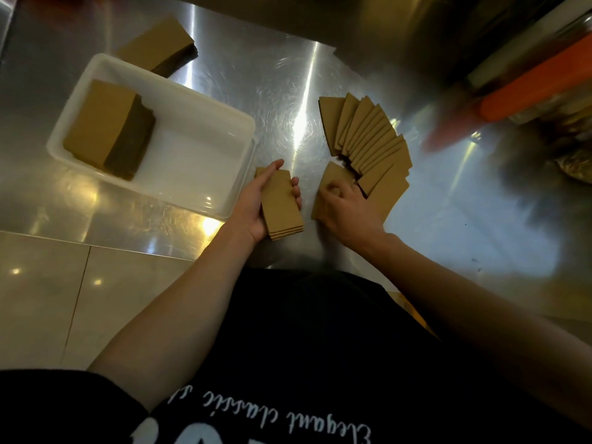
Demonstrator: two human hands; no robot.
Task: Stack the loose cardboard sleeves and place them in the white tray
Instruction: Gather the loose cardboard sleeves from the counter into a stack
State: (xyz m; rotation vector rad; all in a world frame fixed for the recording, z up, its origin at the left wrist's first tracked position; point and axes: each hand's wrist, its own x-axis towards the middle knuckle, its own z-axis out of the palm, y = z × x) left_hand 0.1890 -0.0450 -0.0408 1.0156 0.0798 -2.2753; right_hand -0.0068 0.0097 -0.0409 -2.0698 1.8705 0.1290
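Left hand gripping small sleeve stack, right hand seemingly pinching a fanned sleeve (white tray just left)

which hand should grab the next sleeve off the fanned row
Right. The right hand is curled on the nearest sleeve of the fanned row, while the left hand is full, gripping a small stack.

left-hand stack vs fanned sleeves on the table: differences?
The held stack is squared, edges aligned; the fanned sleeves overlap in an arc. The held stack is thin, a few sleeves; the fanned sleeves are many more. The left hand grips the held stack; the fanned sleeves lie on the table, the right hand gripping their near end. Both: brown cardboard, outside the white tray.
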